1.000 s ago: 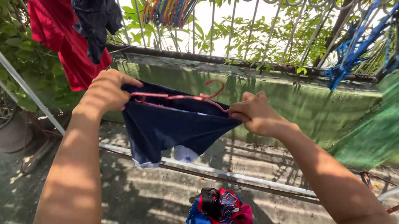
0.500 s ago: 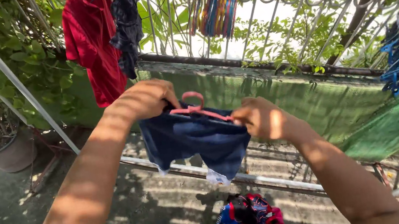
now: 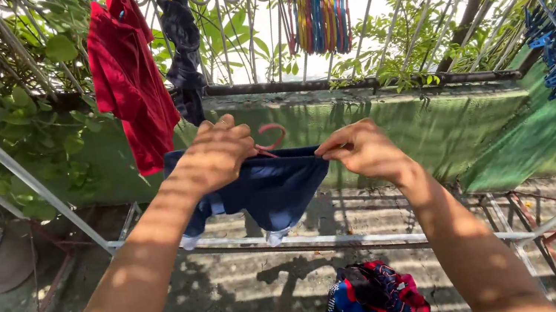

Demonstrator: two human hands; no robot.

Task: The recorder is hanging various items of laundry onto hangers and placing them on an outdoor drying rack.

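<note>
Above the lower rail (image 3: 352, 240) of the drying rack, you are holding navy shorts (image 3: 268, 188) stretched on a pink hanger (image 3: 273, 136). Your left hand (image 3: 218, 155) is closing over the waistband's left end; your right hand (image 3: 360, 150) is pinching its right end, fingers narrow. Shorts are running level, left to right, legs hanging down. Open air is lying below; a railing (image 3: 356, 83) is standing beyond, and a heap of clothes (image 3: 374, 302) is sitting underneath.
</note>
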